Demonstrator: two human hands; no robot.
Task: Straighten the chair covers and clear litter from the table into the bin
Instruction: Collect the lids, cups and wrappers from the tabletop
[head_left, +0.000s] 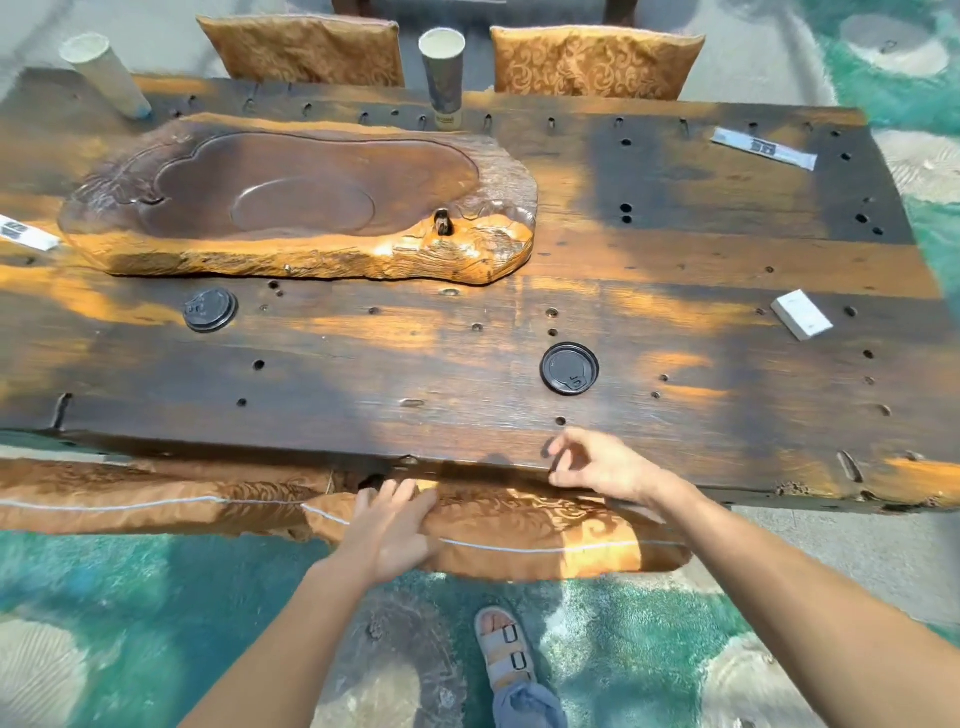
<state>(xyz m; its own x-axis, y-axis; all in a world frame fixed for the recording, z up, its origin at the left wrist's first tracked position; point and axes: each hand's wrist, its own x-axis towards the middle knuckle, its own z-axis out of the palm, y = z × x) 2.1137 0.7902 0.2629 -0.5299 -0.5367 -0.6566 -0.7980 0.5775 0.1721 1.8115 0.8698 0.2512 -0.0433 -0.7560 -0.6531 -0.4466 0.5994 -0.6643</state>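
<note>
My left hand (387, 527) lies flat on the orange patterned chair cover (519, 535) at the near edge of the dark wooden table (467, 332), fingers spread. My right hand (597, 462) hovers over the table's near edge with loosely curled fingers, holding nothing. Litter on the table: two black cup lids (569, 368) (209, 310), two paper cups (442, 70) (106, 73), a white box (801, 314), a wrapper (762, 148) at the far right and another wrapper (26, 234) at the left edge. No bin is in view.
A carved wooden tea tray (311, 208) fills the table's left middle. Two covered chairs (306, 49) (595, 62) stand on the far side, a second near chair cover (130, 499) to my left. My sandalled foot (506, 649) is on a green patterned carpet (130, 597).
</note>
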